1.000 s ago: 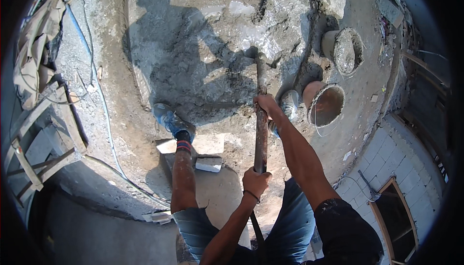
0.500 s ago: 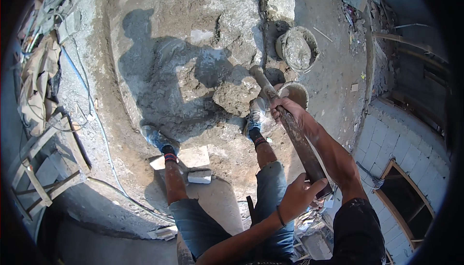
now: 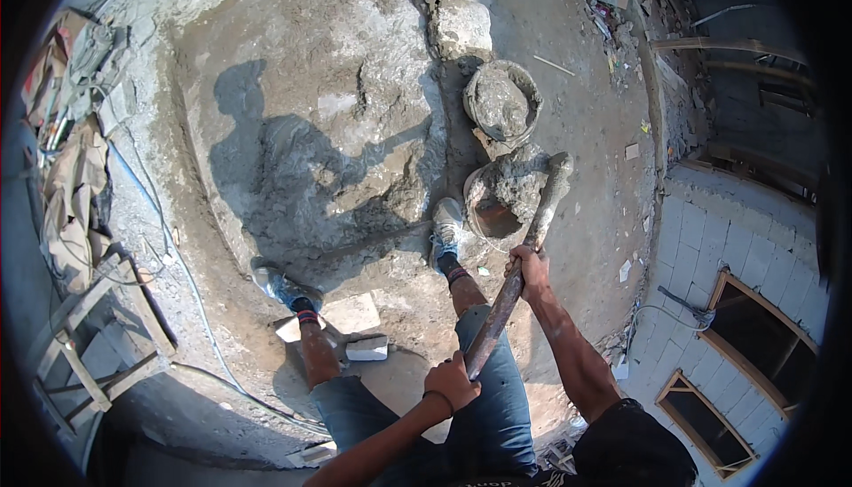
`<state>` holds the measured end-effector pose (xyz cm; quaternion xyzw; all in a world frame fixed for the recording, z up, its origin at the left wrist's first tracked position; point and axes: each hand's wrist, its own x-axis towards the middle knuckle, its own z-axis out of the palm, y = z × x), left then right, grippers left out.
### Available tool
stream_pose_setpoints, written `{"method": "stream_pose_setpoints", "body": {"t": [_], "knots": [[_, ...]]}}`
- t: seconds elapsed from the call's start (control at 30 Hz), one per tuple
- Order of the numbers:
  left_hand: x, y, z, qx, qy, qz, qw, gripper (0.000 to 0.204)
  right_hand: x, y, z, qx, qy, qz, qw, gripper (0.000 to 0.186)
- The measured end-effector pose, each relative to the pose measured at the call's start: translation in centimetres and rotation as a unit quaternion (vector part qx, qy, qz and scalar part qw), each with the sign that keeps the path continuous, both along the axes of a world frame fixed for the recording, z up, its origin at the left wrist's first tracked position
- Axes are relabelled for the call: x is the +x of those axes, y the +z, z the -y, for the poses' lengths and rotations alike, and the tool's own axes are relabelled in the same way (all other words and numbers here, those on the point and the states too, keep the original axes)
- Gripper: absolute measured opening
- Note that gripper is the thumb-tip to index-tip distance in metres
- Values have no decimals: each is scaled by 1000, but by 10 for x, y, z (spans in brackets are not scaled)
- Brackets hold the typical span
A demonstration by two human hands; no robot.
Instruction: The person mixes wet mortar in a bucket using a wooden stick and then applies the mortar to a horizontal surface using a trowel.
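Observation:
Both my hands grip a long-handled hoe (image 3: 497, 316). My left hand (image 3: 452, 382) is closed round the butt of the handle near my thighs, and my right hand (image 3: 531, 273) wraps it farther up. A lump of wet grey mortar (image 3: 518, 175) covers the hoe's blade, so the blade itself is hidden. That lump sits over the mouth of the nearer bucket (image 3: 473, 192), whose reddish-brown inside still shows partly. Just beyond stands a second bucket (image 3: 536, 96), heaped with mortar. To the left spreads a wet mortar bed (image 3: 355, 207) beside my shoes.
Pale blocks (image 3: 463, 27) line the far edge of the mortar bed. A small white block (image 3: 367, 348) lies between my feet. Wooden framing (image 3: 80, 349) and a blue hose (image 3: 133, 176) are on the left; a block wall (image 3: 710, 238) with framed openings rises on the right.
The hoe with its mortar has swung right, from over the mixing bed to over the nearer bucket. My left hand has moved left and down, and the view has shifted right.

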<state>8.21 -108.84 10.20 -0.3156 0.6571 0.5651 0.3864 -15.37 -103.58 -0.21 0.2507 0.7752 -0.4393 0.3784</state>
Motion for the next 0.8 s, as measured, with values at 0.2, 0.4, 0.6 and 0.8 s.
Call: {"method": "stream_pose_setpoints", "body": {"t": [0.2, 0.4, 0.6, 0.8], "knots": [[59, -153, 1, -94, -76, 62, 991, 51, 52, -111, -19, -14, -189, 67, 979, 9], [72, -138, 13, -156, -20, -21, 987, 48, 47, -43, 4, -121, -230, 88, 962, 9], [51, -123, 76, -146, 141, -80, 976, 36, 19, -11, 124, -325, -106, 78, 936, 10], [31, -201, 193, -254, 286, -60, 922, 35, 6, -164, 314, -453, 62, 142, 878, 12]]}}
